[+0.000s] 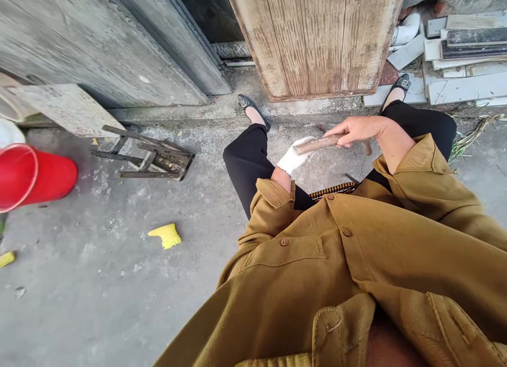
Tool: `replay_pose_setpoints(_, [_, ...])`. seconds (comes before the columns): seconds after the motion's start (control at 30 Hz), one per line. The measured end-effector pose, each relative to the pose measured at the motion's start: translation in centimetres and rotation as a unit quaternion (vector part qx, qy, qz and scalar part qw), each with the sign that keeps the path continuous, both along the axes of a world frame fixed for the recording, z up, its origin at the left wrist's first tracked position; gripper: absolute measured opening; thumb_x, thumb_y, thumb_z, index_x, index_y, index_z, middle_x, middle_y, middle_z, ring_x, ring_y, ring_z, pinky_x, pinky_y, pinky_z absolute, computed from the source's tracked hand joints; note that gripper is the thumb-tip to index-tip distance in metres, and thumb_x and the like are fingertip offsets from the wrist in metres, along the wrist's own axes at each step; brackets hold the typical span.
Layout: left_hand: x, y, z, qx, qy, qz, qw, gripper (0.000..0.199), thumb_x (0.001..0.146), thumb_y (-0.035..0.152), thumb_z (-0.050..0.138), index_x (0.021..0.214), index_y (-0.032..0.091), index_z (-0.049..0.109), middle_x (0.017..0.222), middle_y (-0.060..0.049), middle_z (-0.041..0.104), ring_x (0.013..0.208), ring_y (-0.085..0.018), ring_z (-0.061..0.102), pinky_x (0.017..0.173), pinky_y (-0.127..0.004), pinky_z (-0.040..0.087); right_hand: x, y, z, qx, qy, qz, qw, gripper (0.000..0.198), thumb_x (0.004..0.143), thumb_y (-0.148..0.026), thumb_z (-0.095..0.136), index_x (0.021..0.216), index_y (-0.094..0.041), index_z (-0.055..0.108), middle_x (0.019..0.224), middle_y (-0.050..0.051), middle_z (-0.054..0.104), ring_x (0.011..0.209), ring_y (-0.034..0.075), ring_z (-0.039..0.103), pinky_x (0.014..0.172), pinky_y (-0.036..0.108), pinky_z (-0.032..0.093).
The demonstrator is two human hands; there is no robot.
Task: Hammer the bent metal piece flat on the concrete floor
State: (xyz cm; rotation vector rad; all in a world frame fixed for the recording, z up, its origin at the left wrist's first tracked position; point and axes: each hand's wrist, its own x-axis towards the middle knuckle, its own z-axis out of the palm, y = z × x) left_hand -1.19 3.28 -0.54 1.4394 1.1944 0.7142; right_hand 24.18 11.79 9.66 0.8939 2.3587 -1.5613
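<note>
My right hand [358,129] is bare, its fingers closed around a brown wooden handle [317,144]. The handle's free end points left and lies over my left hand [296,157], which wears a white glove. The glove's fingers are mostly hidden behind the handle, so their grip does not show. A rusty-brown piece [367,147] hangs just under my right wrist; I cannot make out whether it belongs to the handle. Both hands are between my spread knees, above the concrete floor.
A wooden door panel [320,45] stands ahead between my feet. To the left are an overturned wooden stool [152,154], a red bucket [55,175] on its side and a yellow scrap [166,235]. Stacked boards [467,87] and a white pipe [407,30] are at the right.
</note>
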Motion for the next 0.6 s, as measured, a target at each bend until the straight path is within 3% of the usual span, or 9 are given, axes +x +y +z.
replay_pose_setpoints(0.13, [0.9,-0.9,0.5,-0.046,-0.069,-0.039,0.996,0.029,0.101,0.043,0.056,0.102,0.016,0.067,0.064,0.003,0.048,0.056,-0.011,0.045,0.054,-0.021,0.043,-0.9,-0.4,-1.1,0.054,0.03,-0.138,0.989,0.071,0.091,-0.027,0.061,0.161,-0.022,0.056,0.097,0.004,0.078,0.081,0.019,0.066,0.08,0.033,0.051])
replay_pose_setpoints(0.27, [1.6,-1.3,1.7,-0.01,-0.02,-0.104,0.994,0.027,0.098,0.042,0.057,0.096,0.016,0.066,0.063,0.003,0.048,0.056,-0.011,0.045,0.055,-0.022,0.04,-1.6,-0.5,-2.2,0.229,-0.068,-0.196,0.951,0.062,0.092,-0.026,0.06,0.153,-0.019,0.065,0.115,0.01,0.078,0.097,0.026,0.069,0.087,0.036,0.05])
replay_pose_setpoints(0.33, [1.6,-1.3,2.5,0.029,0.018,-0.129,0.991,0.029,0.099,0.041,0.053,0.095,0.016,0.068,0.066,0.002,0.052,0.058,-0.012,0.046,0.057,-0.023,0.04,-1.7,-0.6,-2.1,0.298,-0.13,-0.174,0.93,0.056,0.093,-0.027,0.06,0.148,-0.019,0.069,0.12,0.013,0.077,0.103,0.029,0.069,0.088,0.037,0.047])
replay_pose_setpoints(0.4, [1.3,-1.1,3.6,0.086,0.061,-0.142,0.984,0.033,0.101,0.042,0.05,0.097,0.016,0.07,0.077,-0.001,0.062,0.065,-0.014,0.054,0.066,-0.026,0.046,-1.6,-0.6,-1.4,0.316,-0.174,-0.122,0.925,0.05,0.095,-0.027,0.059,0.143,-0.022,0.072,0.118,0.012,0.078,0.101,0.029,0.069,0.085,0.037,0.046])
replay_pose_setpoints(0.47, [0.5,-0.6,5.0,0.145,0.13,-0.152,0.969,0.035,0.102,0.041,0.047,0.1,0.016,0.072,0.093,-0.005,0.071,0.08,-0.017,0.063,0.081,-0.03,0.051,-1.5,-0.8,-0.3,0.3,-0.205,-0.056,0.93,0.043,0.095,-0.027,0.06,0.134,-0.025,0.078,0.11,0.01,0.079,0.094,0.027,0.069,0.079,0.035,0.044])
replay_pose_setpoints(0.6, [-1.1,1.4,7.9,0.197,0.316,-0.156,0.915,0.033,0.101,0.032,0.048,0.111,0.016,0.075,0.105,-0.009,0.077,0.098,-0.025,0.071,0.093,-0.035,0.052,-1.3,-1.6,2.5,0.233,-0.214,0.074,0.946,0.04,0.089,-0.02,0.065,0.123,-0.029,0.083,0.101,0.005,0.081,0.081,0.022,0.068,0.071,0.032,0.041])
